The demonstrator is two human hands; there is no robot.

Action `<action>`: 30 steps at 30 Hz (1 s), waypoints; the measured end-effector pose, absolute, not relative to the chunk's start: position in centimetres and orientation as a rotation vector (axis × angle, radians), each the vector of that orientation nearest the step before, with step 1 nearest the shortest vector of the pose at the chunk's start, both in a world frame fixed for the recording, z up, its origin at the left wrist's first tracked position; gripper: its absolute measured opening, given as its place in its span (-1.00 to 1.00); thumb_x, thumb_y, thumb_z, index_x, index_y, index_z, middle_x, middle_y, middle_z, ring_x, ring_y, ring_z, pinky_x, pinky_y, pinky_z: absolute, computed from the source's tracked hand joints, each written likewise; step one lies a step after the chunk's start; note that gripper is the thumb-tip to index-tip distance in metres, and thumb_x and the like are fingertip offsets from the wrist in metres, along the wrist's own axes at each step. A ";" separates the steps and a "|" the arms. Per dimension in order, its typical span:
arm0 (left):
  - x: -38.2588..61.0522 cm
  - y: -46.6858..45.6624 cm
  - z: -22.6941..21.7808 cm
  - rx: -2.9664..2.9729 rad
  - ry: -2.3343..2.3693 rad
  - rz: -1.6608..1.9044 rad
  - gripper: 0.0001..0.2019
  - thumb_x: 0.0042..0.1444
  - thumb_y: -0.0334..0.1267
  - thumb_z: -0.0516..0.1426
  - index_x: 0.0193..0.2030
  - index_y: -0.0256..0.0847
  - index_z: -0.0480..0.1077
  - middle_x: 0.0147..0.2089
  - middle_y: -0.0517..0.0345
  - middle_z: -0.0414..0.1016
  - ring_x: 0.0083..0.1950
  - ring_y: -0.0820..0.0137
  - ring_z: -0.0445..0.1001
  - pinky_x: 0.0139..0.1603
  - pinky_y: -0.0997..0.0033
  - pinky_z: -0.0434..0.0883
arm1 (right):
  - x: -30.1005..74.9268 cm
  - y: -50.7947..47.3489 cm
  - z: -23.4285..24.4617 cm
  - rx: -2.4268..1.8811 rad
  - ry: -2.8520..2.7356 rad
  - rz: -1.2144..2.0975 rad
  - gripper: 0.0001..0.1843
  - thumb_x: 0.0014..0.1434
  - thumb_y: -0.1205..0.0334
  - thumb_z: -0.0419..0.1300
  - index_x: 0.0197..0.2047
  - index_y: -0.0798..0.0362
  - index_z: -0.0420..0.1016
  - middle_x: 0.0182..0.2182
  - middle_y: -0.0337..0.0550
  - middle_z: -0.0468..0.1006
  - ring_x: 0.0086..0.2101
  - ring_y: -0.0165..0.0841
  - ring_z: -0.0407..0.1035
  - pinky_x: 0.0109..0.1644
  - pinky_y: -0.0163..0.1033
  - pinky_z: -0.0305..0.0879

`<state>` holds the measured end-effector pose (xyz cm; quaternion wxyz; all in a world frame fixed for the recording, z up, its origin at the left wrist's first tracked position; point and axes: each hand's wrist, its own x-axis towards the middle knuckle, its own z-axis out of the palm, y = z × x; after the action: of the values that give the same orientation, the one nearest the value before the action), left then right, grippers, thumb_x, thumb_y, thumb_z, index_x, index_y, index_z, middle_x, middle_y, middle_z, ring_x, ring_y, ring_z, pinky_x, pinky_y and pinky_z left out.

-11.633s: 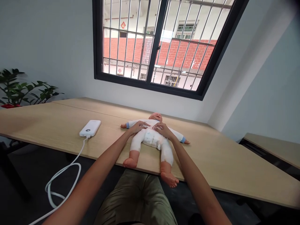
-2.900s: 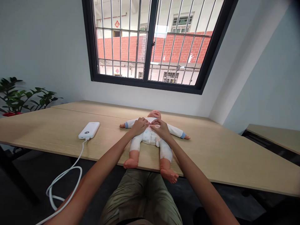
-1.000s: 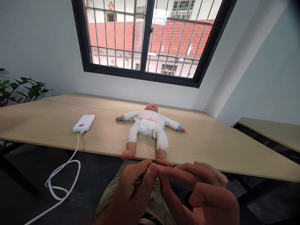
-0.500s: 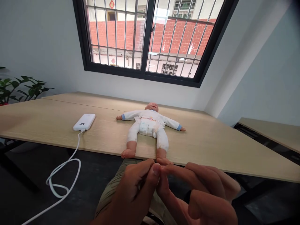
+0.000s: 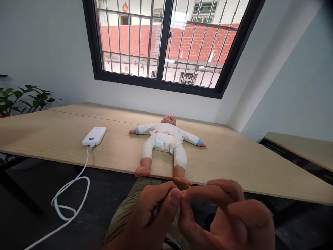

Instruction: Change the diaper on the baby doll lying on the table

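Observation:
A baby doll (image 5: pixel 165 140) in a white suit and nappy lies on its back on the wooden table (image 5: pixel 234 163), arms spread, feet over the near edge. Both my hands are raised close to the camera, well short of the doll. My left hand (image 5: pixel 152 218) is closed in a pinch, thumb tip against the fingers. My right hand (image 5: pixel 231 217) is curled, its index fingertip and thumb meeting the left thumb. Whatever lies between the fingertips is too small to make out.
A white power bank (image 5: pixel 94 136) lies on the table left of the doll, and its white cable (image 5: pixel 70 198) loops down off the edge. A potted plant (image 5: pixel 23 100) stands at far left. A barred window (image 5: pixel 166 41) is behind, and a second table (image 5: pixel 301 152) is at right.
My hands left the doll's chest and came up near the camera, fingertips together. Over the last second my right fingers curled in further; the doll has not moved.

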<state>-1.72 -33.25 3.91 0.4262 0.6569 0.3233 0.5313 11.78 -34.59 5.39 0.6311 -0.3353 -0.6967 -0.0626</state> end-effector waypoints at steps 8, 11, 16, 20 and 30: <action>-2.1 -33.9 3.7 1.389 0.815 1.214 -0.44 0.13 0.32 0.04 -0.43 -0.19 0.42 -0.60 0.22 0.21 -0.57 0.49 0.20 -0.58 0.50 0.24 | 10.8 -33.1 6.2 -0.651 -1.525 0.250 -0.57 0.01 0.49 0.25 -0.39 -0.06 0.01 -0.59 -0.38 0.48 -0.50 -0.39 0.36 -0.35 -0.25 0.38; -2.1 -33.7 3.7 1.295 0.807 1.174 -0.42 0.08 0.36 0.05 -0.43 -0.20 0.39 -0.59 0.23 0.17 -0.55 0.49 0.20 -0.58 0.50 0.24 | 10.9 -32.9 6.0 -0.652 -1.481 0.495 -0.56 0.04 0.40 0.28 -0.39 -0.06 -0.01 -0.56 -0.31 0.49 -0.45 -0.36 0.39 -0.32 -0.23 0.40; -1.5 -33.0 3.1 1.234 0.746 1.182 -0.40 0.03 0.39 0.08 -0.49 -0.21 0.30 -0.61 0.30 0.04 -0.59 0.57 0.04 -0.63 0.56 0.13 | 11.6 -32.6 5.4 -0.687 -1.454 0.718 -0.53 0.02 0.24 0.37 -0.37 -0.04 0.04 -0.49 -0.25 0.50 -0.41 -0.35 0.37 -0.32 -0.22 0.38; -1.1 -33.2 3.1 1.260 0.730 1.179 -0.43 0.09 0.33 0.07 -0.49 -0.21 0.26 -0.60 0.32 0.00 -0.59 0.58 -0.04 -0.62 0.55 0.06 | 11.4 -32.9 5.1 -0.700 -1.436 0.784 -0.53 0.05 0.20 0.37 -0.37 -0.04 0.04 -0.47 -0.26 0.49 -0.40 -0.37 0.37 -0.32 -0.25 0.36; -7.6 -13.3 5.3 1.637 1.359 1.283 -0.44 0.13 0.28 0.03 -0.51 -0.25 0.33 -0.54 0.13 0.36 -0.44 0.37 0.33 -0.39 0.44 0.26 | 19.7 -16.3 4.8 -1.075 -1.224 0.444 -0.52 0.05 -0.11 0.30 -0.41 -0.03 0.09 -0.48 -0.18 0.52 -0.36 -0.31 0.42 -0.20 -0.23 0.29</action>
<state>-7.56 -13.34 5.29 0.3225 0.6238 0.5176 0.4889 19.71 -16.25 4.77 0.6642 -0.4758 -0.5420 0.1967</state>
